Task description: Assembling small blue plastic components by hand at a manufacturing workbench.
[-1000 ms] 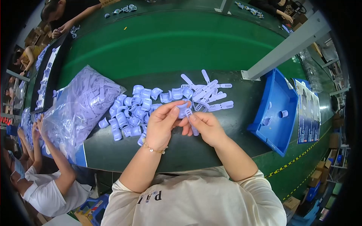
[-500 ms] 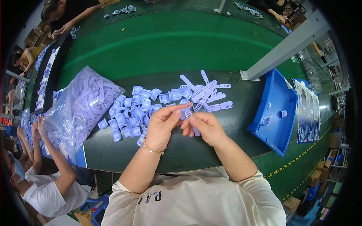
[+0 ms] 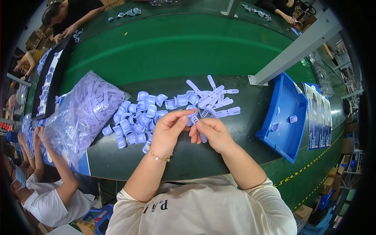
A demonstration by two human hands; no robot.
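Note:
Over the dark table, my left hand point(image 3: 168, 131) is closed, thumb against fingers, on a curved lavender plastic piece point(image 3: 190, 118). Beside it, my right hand point(image 3: 215, 134) pinches a lavender slotted strap point(image 3: 203, 137), whose upper end meets the curved piece. Fingers partly hide where the two join, so I cannot tell whether they are fastened. To the left of my left hand lies a heap of similar curved pieces point(image 3: 138, 124). Just beyond my right hand, loose slotted straps point(image 3: 213, 97) are fanned out in a pile.
A clear plastic bag point(image 3: 84, 117) full of straps lies at the left. On the right are a blue tray point(image 3: 288, 135) with a few small lavender pieces, a grey metal post point(image 3: 293, 49) and a printed sheet point(image 3: 319, 121). Co-workers sit at left point(image 3: 55, 196) and across the green surface point(image 3: 156, 55).

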